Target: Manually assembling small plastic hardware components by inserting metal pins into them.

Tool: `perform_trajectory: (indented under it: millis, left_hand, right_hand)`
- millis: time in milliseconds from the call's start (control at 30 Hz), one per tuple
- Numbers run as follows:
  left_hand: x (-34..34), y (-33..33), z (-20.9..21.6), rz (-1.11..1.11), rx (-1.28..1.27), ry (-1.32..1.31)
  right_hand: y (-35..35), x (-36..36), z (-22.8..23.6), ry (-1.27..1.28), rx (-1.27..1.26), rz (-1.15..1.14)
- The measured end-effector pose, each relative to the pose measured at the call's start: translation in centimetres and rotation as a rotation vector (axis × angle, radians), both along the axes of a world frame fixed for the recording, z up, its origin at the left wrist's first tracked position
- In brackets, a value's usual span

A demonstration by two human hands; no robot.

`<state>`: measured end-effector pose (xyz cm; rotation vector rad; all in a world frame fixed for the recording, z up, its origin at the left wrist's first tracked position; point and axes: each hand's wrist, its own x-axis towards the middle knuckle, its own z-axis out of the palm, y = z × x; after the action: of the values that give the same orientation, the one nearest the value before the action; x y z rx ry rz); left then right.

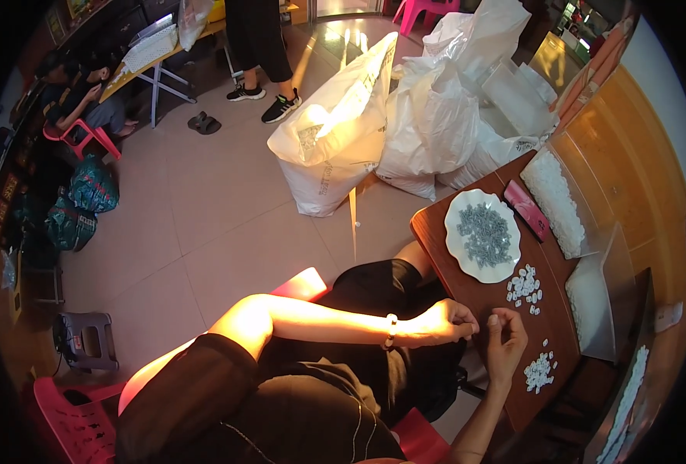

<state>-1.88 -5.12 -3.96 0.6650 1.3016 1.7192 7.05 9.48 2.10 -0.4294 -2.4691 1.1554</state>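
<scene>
Just over the near left edge of the brown wooden table [478, 290], my two hands come close together. My left hand [440, 322], a bead bracelet at its wrist, is closed with thumb and forefinger pinched. Facing it, my right hand [507, 340] has its fingers curled towards the thumb. Anything between the fingertips is too small to make out. Beyond them lies a loose pile of small white plastic pieces [524, 286]; a second pile of white pieces [540, 373] is right of my right hand. A white scalloped plate [453, 224] carries many small grey parts [485, 236].
A pink packet [526, 210] and clear bins of white pieces [552, 197] line the table's far right side. Large white sacks [335, 155] stand on the floor ahead. Farther off, one person [262, 46] stands and another [88, 97] sits beside a folding table [153, 66].
</scene>
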Motion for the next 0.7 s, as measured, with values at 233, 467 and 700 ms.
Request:
perform_trajectory:
  millis: [233,467,700]
  left_hand:
    - [-0.7,-0.9,1.3,0.049,-0.030,0.031]
    - [-0.8,-0.9,1.9,0.072,-0.028,0.014]
    - [-0.8,-0.4,1.5,0.054,0.014,0.012]
  right_hand:
    - [-1.9,1.1,-0.6,0.061,-0.073,0.072]
    - [-3.0,1.7,-0.4,0.074,-0.114,0.081]
    - [-2.9,1.6,0.0,0.152,-0.017,0.001]
